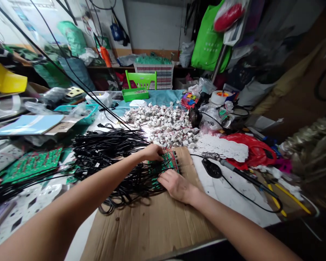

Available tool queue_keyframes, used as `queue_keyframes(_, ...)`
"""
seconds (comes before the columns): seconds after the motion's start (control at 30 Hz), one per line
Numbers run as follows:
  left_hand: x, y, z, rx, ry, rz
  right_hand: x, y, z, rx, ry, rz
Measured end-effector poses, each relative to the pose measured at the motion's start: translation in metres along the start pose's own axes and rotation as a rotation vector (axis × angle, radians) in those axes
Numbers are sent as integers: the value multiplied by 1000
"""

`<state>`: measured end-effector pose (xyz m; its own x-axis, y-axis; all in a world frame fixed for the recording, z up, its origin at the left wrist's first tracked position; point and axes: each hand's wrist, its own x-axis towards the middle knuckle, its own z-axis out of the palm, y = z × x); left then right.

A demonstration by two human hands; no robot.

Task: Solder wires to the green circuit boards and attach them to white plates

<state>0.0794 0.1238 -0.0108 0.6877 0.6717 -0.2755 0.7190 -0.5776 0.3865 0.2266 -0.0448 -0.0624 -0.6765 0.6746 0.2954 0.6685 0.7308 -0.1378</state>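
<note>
A green circuit board (167, 162) with thin red wires and black parts along its right edge lies on a brown cardboard sheet (157, 224). My left hand (153, 152) is at the board's far left side, its fingers closed; what they pinch is hidden. Over the board's near side, my right hand (176, 185) has its fingers bent and pressed together, and I cannot make out what is in them. Black cables (105, 148) lie in a thick bundle left of both hands, some running onto the board.
Behind the board is a heap of small white parts (163, 121). A soldering iron (241, 175) with its cord lies right, near yellow-handled pliers (285, 194) and a red plastic bag (250, 148). More green boards (34, 165) lie left. Dark cords hang across the upper left.
</note>
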Motion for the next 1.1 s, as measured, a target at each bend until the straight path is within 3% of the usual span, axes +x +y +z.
queue_keyframes(0.27,-6,25,16,148,100,-2,-5,8,-6,108,117,-9)
queue_keyframes(0.5,4,31,-4,70,-41,41,-38,16,-8,-34,215,-21)
queue_keyframes(0.7,23,35,6,95,-78,1,-33,17,4,-62,215,-1)
queue_keyframes(1.1,22,34,25,143,71,6,-18,28,-3,78,252,106)
